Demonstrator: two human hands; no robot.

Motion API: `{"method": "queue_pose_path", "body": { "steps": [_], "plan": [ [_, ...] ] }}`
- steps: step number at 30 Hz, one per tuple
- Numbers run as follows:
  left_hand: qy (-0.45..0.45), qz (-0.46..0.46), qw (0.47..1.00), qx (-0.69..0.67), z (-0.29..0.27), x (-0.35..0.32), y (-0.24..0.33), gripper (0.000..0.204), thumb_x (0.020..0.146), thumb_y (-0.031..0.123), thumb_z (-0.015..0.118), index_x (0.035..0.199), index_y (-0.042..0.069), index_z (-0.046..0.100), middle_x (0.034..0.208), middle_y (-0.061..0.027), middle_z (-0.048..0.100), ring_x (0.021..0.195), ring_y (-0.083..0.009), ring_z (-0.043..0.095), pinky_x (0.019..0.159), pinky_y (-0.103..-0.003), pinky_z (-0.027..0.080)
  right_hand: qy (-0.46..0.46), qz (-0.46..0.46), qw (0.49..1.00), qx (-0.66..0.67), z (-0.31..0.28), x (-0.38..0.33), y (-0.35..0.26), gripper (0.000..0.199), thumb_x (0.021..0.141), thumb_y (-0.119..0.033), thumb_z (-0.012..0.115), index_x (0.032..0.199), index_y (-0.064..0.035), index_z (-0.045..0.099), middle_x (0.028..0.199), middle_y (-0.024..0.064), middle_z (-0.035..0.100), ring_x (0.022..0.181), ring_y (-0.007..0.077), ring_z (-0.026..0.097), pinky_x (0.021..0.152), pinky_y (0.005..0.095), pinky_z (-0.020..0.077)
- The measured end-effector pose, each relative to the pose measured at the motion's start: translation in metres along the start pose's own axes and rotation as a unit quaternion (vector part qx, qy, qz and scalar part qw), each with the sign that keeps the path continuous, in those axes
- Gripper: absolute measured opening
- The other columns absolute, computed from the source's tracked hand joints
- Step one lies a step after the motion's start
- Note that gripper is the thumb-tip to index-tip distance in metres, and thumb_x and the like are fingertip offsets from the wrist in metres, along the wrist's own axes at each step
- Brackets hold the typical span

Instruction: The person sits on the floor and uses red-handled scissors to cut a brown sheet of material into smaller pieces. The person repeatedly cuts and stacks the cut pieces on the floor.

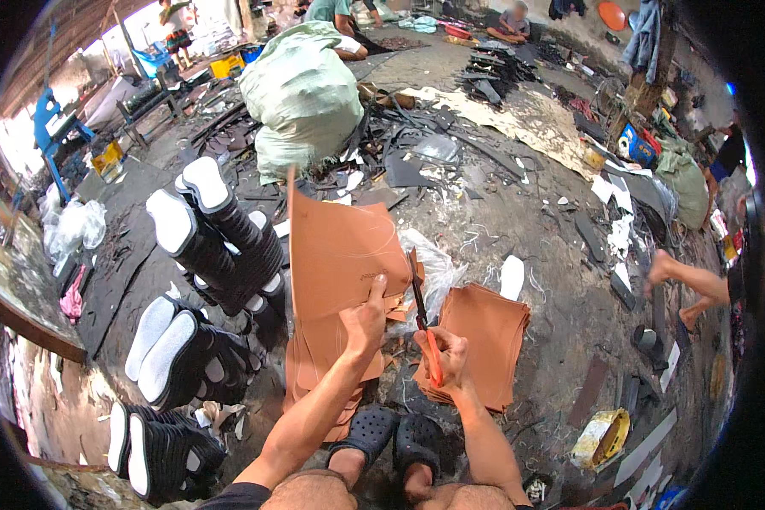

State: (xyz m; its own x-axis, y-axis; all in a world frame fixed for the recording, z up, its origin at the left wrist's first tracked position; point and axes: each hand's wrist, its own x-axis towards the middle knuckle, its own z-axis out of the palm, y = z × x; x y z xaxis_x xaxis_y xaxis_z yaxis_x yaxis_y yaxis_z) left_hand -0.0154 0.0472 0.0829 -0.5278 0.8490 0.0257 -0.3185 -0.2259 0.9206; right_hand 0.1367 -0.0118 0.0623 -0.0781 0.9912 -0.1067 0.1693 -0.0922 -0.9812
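Note:
My left hand [365, 323] grips a large orange-brown sheet [340, 246] by its lower right part, thumb on top, holding it up off the floor. Closed round the orange handles of a pair of scissors, my right hand [447, 354] is just right of the sheet. The dark blades of the scissors [419, 293] point away from me, along the sheet's right edge; whether they touch it I cannot tell. Below my right hand lies a stack of orange-brown pieces [489, 344]. More cut orange-brown pieces [314, 365] lie under my left forearm.
At left stand several bundles of black-and-white soles [229, 221]. A bulging pale green sack [302, 98] stands ahead. Clear plastic film [438, 263] and one white sole [512, 278] lie beyond the stack. A yellow tub [602, 438] lies at right. Scraps litter the floor; other people sit farther off.

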Motion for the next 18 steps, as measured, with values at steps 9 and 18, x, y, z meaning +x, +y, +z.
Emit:
{"method": "queue_pose_path", "body": {
  "steps": [9,18],
  "plan": [
    [-0.009,0.027,0.976,0.214,-0.032,-0.01,0.04,0.037,0.085,0.013,0.068,0.115,-0.006,0.06,0.114,-0.0163,0.064,0.103,-0.03,0.059,0.095,-0.039,0.044,-0.062,-0.011,0.993,-0.097,-0.018,0.052,-0.036,0.054,0.092,-0.056,0.058,0.107,-0.004,0.065,0.066,0.0032,0.06,0.058,0.0116,0.057,0.054,0.0277,0.0443],
    [-0.092,-0.047,0.984,0.146,-0.088,0.011,0.019,0.03,0.076,0.001,0.065,0.104,-0.005,0.059,0.095,-0.0141,0.062,0.087,-0.0266,0.061,0.08,-0.038,0.05,-0.111,-0.059,0.989,-0.078,-0.031,0.051,-0.013,0.034,0.093,-0.036,0.068,0.089,-0.0022,0.068,0.064,-0.0029,0.053,0.06,0.0063,0.049,0.054,0.0258,0.0392]
  ]
}}
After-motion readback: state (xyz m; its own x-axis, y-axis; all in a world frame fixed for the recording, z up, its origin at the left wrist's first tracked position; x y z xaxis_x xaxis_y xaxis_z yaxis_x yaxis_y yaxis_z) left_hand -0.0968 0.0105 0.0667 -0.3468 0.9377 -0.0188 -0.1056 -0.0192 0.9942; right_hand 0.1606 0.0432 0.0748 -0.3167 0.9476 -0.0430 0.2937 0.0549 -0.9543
